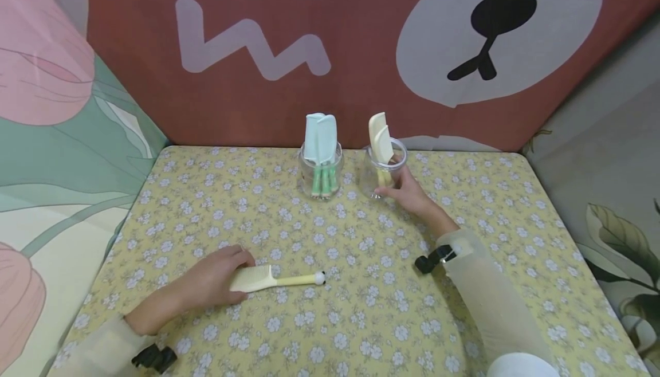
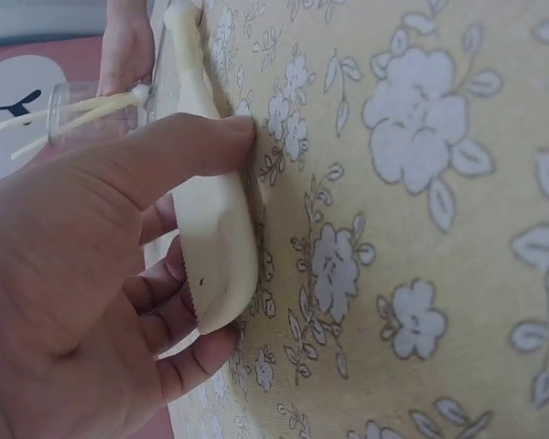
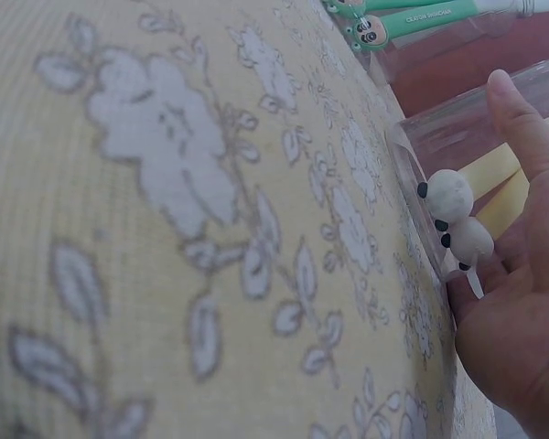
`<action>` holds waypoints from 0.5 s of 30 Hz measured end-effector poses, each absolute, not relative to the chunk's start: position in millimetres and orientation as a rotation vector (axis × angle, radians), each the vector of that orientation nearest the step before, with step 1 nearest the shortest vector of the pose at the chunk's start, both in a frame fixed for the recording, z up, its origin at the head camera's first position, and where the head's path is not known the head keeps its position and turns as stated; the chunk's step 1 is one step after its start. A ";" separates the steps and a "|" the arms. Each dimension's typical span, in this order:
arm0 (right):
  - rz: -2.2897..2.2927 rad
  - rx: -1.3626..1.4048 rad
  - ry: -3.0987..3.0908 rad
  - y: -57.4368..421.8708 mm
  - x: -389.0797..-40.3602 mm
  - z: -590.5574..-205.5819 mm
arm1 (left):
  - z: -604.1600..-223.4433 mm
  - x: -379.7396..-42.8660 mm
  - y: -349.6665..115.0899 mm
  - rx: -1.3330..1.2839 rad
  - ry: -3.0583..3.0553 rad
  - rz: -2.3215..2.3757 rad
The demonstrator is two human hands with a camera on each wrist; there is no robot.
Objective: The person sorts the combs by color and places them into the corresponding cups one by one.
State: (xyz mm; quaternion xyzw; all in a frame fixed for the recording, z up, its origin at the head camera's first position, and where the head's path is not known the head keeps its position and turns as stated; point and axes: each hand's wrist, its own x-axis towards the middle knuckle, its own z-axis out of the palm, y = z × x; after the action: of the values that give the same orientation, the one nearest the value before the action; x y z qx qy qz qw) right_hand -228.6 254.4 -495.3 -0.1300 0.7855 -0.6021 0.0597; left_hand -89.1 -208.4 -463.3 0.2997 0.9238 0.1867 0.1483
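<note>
My left hand [image 1: 213,277] pinches a pale yellow comb [image 1: 261,279] at its toothed end, thumb on the near side and fingers on the far side. The comb lies low over the tablecloth, its handle with a white ball tip pointing right. At the back, my right hand [image 1: 411,192] grips a clear jar [image 1: 368,177] from its right side. Two cream combs [image 1: 380,139] stand in this jar, heads up. Their white ball tips [image 3: 450,195] with black dots show through its bottom part in the right wrist view.
Left of the gripped jar stands another clear jar [image 1: 304,185] holding light blue combs [image 1: 325,136] with green handles. A yellow floral cloth [image 1: 330,331] covers the table. Behind the table hangs a reddish-brown fabric [image 1: 247,108] with a cartoon print; printed fabric also flanks both sides.
</note>
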 end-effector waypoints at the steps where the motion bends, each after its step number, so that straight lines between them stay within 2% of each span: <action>1: -1.822 -0.388 2.380 254.3 -228.4 -495.3 | -463.6 -89.1 -209.1 0.861 2.662 0.544; 10: -1.809 -0.390 2.373 255.0 -228.4 -495.7 | -463.0 -90.6 -215.6 0.807 2.669 0.660; 15: -1.790 -0.359 2.387 255.3 -228.1 -494.8 | -461.2 -95.6 -220.2 0.729 2.527 0.897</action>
State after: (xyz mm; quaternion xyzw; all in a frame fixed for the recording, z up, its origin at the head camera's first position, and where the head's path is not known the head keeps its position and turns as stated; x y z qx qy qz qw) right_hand -228.1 255.3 -494.8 -0.1190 0.7925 -0.5943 0.0681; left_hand -95.6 -220.2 -461.2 0.2580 0.8945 0.3176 0.1803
